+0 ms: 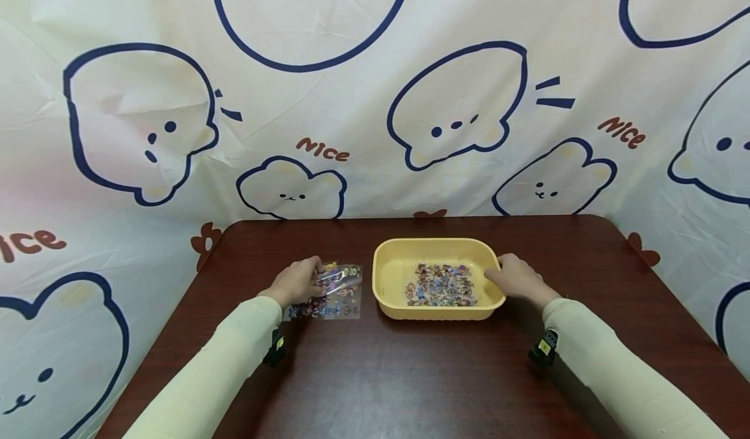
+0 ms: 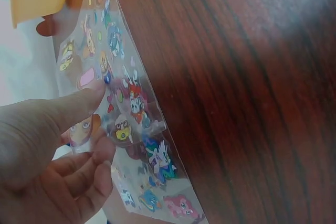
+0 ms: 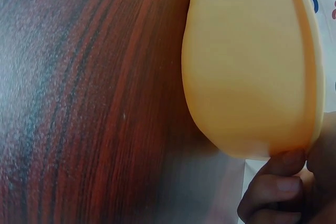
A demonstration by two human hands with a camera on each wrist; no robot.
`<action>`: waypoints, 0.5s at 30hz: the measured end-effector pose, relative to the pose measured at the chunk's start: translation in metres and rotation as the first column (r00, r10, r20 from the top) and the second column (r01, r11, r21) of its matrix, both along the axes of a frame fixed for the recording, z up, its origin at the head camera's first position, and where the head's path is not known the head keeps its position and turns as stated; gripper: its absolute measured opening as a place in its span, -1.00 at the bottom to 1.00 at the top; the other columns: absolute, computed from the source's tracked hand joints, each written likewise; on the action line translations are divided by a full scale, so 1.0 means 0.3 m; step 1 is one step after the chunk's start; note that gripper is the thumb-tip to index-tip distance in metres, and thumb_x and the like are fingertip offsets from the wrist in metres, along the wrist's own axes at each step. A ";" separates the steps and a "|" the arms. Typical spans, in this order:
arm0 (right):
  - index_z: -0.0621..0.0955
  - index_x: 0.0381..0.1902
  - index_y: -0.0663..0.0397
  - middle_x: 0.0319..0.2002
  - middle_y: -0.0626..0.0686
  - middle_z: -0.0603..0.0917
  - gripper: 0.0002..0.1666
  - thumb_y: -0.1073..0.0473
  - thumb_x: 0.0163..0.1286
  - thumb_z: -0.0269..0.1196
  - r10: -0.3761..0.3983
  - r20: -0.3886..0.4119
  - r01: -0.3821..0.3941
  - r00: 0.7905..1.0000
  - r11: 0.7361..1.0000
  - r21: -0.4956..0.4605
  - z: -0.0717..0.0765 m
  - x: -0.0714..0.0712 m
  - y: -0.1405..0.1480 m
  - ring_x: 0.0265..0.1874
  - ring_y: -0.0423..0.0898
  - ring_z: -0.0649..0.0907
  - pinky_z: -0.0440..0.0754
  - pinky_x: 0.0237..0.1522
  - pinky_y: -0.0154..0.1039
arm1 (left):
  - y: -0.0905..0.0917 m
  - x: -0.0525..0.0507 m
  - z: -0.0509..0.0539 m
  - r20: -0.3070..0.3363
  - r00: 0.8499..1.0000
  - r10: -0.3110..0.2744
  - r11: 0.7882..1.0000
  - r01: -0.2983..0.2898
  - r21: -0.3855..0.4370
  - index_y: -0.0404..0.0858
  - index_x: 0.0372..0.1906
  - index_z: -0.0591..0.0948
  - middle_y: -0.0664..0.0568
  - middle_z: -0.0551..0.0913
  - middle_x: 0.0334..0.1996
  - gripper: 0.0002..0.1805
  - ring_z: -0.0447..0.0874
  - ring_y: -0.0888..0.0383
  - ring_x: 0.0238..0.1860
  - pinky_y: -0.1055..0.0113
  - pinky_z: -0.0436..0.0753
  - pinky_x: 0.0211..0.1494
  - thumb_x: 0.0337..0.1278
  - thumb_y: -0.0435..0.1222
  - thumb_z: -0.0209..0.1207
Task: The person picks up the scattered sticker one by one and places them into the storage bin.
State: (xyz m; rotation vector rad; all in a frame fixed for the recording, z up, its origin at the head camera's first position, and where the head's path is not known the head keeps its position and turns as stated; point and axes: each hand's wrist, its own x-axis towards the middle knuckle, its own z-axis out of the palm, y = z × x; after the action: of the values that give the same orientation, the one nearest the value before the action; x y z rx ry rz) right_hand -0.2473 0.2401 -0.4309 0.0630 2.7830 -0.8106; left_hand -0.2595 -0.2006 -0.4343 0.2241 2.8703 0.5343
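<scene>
My left hand (image 1: 297, 283) pinches a clear sheet of cartoon stickers (image 1: 349, 302) at the left of the table. In the left wrist view the thumb lies over the sticker sheet (image 2: 119, 51), while part of the index finger is hidden behind it. A yellow plastic basin (image 1: 433, 312) stands to the right of the sheet, with a pile of small colourful sticker-like pieces (image 1: 442, 286) on its floor. My right hand (image 1: 518, 278) grips the basin's right end, thumb over the rim and fingers against the outside. The right wrist view shows these fingers (image 3: 286, 182) at the basin wall.
The dark brown wooden table (image 1: 398, 380) lies under everything. A pale cloth with cartoon outlines (image 1: 363, 120) hangs behind the table and along its sides. Each wrist wears a small black device, such as the right one (image 1: 543, 349).
</scene>
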 end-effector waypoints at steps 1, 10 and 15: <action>0.62 -0.01 0.29 -0.54 0.03 0.66 -0.56 0.03 0.44 0.05 0.000 0.000 0.000 1.000 1.000 -0.001 0.000 0.000 0.000 -0.61 -0.15 0.65 0.52 -0.49 -0.25 | -0.002 0.001 0.000 -0.004 1.000 -0.004 1.000 0.005 0.013 -0.28 0.11 0.50 -0.11 0.65 -0.11 -0.53 0.54 0.06 -0.23 0.12 0.59 -0.10 0.15 -0.31 0.41; 0.62 -0.03 0.29 -0.54 0.04 0.65 -0.57 0.04 0.45 0.06 0.000 0.002 0.000 1.000 1.000 -0.008 0.001 0.001 0.001 -0.61 -0.15 0.64 0.53 -0.51 -0.25 | -0.013 0.011 0.006 0.015 1.000 -0.022 0.989 0.020 0.146 -0.36 0.37 0.35 -0.40 0.35 0.27 -0.32 0.50 -0.12 0.03 0.00 0.58 0.09 0.15 -0.43 0.35; 0.62 -0.02 0.30 -0.54 0.04 0.66 -0.56 0.04 0.45 0.06 0.004 -0.002 -0.004 1.000 1.000 -0.012 0.000 0.000 0.000 -0.62 -0.15 0.65 0.55 -0.52 -0.26 | -0.006 0.019 0.022 0.055 0.996 0.074 0.978 -0.083 0.193 -0.29 0.53 0.13 -0.50 0.19 0.37 -0.11 0.53 -0.09 -0.11 0.10 0.58 -0.09 0.16 -0.42 0.35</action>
State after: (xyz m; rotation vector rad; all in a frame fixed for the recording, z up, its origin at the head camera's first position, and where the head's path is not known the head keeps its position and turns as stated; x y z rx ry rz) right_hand -0.2472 0.2402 -0.4308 0.0550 2.7788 -0.8273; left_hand -0.2539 -0.2023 -0.4277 0.1273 2.7894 0.8266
